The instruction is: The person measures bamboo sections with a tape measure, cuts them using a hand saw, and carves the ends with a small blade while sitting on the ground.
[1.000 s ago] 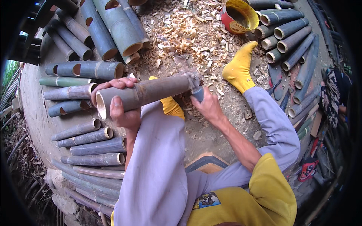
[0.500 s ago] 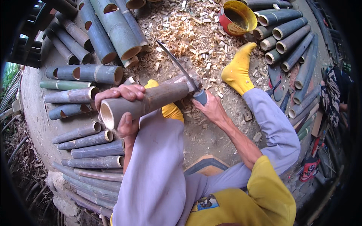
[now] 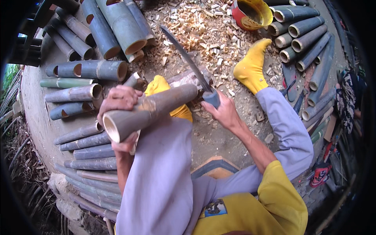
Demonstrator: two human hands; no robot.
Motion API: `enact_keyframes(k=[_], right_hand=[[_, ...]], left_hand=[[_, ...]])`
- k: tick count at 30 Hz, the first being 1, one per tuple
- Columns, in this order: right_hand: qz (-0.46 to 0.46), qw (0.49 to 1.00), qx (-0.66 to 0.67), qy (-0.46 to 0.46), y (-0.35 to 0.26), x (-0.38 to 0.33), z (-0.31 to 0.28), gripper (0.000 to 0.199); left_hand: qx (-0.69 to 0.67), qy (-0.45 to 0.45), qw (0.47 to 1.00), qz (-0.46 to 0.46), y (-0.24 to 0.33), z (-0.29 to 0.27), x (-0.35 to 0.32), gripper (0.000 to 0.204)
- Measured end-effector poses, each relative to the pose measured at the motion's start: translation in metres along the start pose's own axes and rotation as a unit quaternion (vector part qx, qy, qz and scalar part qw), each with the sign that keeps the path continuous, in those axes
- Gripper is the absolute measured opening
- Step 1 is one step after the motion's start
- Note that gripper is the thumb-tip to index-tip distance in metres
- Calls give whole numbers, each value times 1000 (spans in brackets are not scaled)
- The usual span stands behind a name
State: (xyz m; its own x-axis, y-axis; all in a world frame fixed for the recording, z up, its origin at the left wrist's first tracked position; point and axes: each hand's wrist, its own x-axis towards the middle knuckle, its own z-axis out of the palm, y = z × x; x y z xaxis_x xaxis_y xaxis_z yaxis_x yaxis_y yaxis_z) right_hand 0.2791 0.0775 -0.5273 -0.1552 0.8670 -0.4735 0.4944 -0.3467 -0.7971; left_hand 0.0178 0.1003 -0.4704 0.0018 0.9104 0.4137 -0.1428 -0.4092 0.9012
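Observation:
A brown-grey bamboo tube (image 3: 156,107) slants across the middle, its cut, hollow end toward me at the left. My left hand (image 3: 121,103) is wrapped around that near end, fingers over the top and thumb below. The tube's far end lies by a rough wooden block (image 3: 188,79) on the ground. My right hand (image 3: 225,111) is closed around the blue-grey handle of a long knife (image 3: 186,57). The dark, slightly curved blade points up and left, rising beyond the tube's far end. Whether blade and tube touch I cannot tell.
Cut bamboo tubes (image 3: 90,71) lie in rows on the left, some with notches. Another stack of tubes (image 3: 307,29) is at the right, beside a red and yellow bucket (image 3: 250,15). Wood chips (image 3: 196,31) cover the ground ahead. My yellow-socked foot (image 3: 252,66) stands right of the block.
My left hand has shifted its grip and the tube appears turned, with a node mark now on top. The knife blade stands slightly higher and steeper.

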Motion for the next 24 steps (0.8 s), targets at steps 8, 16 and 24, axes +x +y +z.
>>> enact_keyframes(k=[8, 16, 24], right_hand=[[-12, 999, -28, -14, 40, 9, 12, 35], [-123, 992, 2, 26, -20, -35, -15, 42], [-209, 976, 22, 54, -67, -114, -8, 42]], left_hand=[[6, -97, 995, -18, 4, -5, 1, 53], [124, -161, 967, -154, 42, 10, 1, 62], [250, -131, 954, -99, 59, 36, -18, 51]])
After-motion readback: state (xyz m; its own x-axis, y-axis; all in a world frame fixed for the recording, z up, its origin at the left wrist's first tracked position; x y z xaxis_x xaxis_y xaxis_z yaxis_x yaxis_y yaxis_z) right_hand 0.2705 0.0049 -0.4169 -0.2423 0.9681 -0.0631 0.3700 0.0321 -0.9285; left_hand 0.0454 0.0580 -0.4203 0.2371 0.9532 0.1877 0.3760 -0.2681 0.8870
